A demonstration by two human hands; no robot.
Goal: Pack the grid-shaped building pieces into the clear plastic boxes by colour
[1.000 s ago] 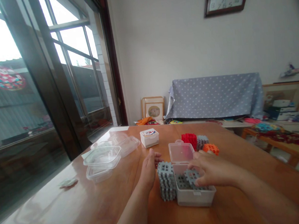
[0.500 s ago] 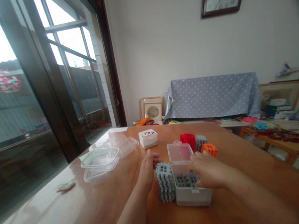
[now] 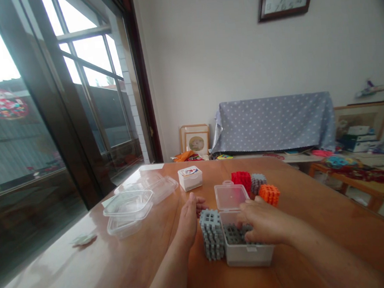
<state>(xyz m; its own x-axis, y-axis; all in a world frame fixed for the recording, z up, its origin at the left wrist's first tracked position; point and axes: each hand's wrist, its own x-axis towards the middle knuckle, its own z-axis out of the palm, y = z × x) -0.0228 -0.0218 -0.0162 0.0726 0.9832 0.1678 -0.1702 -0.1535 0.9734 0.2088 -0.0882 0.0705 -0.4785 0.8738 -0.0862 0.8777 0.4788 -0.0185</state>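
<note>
A clear plastic box stands on the table with its hinged lid tipped back. Inside it lie grey lattice-shaped plastic building pieces. My right hand reaches over the box's right side, thumb and fingers apart and bent down at the pieces; the fingertips are partly hidden. Left of the box rises a stack of grey lattice pieces. My left hand is upright beside that stack, fingers extended and slightly curved, holding nothing.
Behind the box sit a red block of pieces, a grey one and an orange one. A small white box stands farther back. Clear empty containers and a small pale packet lie at left.
My right hand has moved left and deeper over the clear box, covering more of the grey pieces. My left hand stays beside the stack.
</note>
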